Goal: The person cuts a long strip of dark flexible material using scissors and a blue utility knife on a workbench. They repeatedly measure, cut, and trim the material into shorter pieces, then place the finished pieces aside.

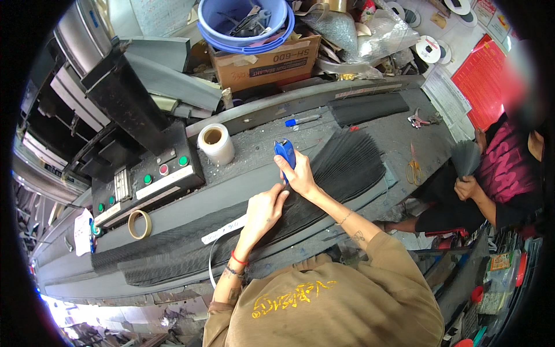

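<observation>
My right hand (300, 175) is wrapped round a blue stapler (284, 151), its head pointing away from me. Just left of it, my left hand (267, 208) is closed, thumb and finger pinching at a gathered part of a black pleated mesh (352, 159). Right of my hands the mesh fans out in fine folds, and to the left it lies in a long flat band on the bench. A white strip with writing (224, 229) comes out from beside my left wrist and hangs over the bench's near edge. What exactly lies under my left fingers is hidden.
A roll of clear film (217, 144), a tape roll (139, 224), a blue marker (302, 120), yellow-handled scissors (413, 166) and pliers (422, 119) lie on the bench. A control box with buttons (148, 179) stands left. At right another person's hand (467, 188) holds a pleated bundle.
</observation>
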`<state>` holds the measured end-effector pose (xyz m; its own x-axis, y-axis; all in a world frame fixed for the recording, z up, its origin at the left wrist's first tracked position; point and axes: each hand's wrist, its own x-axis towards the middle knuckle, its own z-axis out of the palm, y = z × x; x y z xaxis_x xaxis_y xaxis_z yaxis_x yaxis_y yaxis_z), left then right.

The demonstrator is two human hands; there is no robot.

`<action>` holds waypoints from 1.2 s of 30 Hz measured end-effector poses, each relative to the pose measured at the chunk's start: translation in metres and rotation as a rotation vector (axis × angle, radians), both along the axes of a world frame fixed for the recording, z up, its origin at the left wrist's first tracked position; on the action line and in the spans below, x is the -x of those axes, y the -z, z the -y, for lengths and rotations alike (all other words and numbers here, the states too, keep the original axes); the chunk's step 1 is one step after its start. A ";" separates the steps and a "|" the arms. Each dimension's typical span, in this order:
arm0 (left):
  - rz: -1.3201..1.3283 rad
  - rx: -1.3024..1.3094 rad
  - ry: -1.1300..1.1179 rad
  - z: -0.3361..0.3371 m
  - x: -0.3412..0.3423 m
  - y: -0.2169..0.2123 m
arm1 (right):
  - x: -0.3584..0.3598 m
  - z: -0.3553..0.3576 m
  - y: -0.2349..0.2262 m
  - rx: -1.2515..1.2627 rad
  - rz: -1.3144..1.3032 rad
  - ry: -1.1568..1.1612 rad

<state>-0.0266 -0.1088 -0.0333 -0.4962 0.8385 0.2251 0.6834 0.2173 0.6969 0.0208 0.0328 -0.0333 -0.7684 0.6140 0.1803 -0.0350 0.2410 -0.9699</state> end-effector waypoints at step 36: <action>-0.238 0.256 0.053 0.072 -0.002 -0.024 | -0.196 -0.113 -0.072 -1.507 0.445 -0.187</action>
